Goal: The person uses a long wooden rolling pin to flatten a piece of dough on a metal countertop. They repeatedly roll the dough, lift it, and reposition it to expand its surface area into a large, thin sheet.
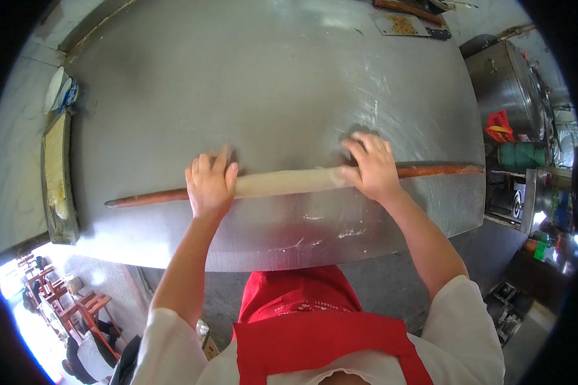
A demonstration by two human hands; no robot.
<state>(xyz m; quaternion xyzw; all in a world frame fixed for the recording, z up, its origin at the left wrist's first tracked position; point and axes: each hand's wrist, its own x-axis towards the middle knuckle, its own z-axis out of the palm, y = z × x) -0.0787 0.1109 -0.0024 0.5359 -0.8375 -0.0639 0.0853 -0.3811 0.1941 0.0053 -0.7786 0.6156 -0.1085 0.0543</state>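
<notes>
A long wooden rolling pin with tapered ends lies crosswise on the steel worktop before me. A pale sheet of dough is wrapped around its middle. My left hand rests over the pin at the dough's left end, thumb and fingers reaching past it. At the dough's right end, my right hand lies over the pin with its fingers spread forward, slightly blurred, and the thumb against the dough. Neither hand is closed around the pin. Both palms hide parts of the wood and the dough's ends.
The steel worktop has smears of flour near its front edge. A cleaver lies at the far right. Along the left edge are a narrow tray and stacked bowls. A large metal pot stands right of the worktop.
</notes>
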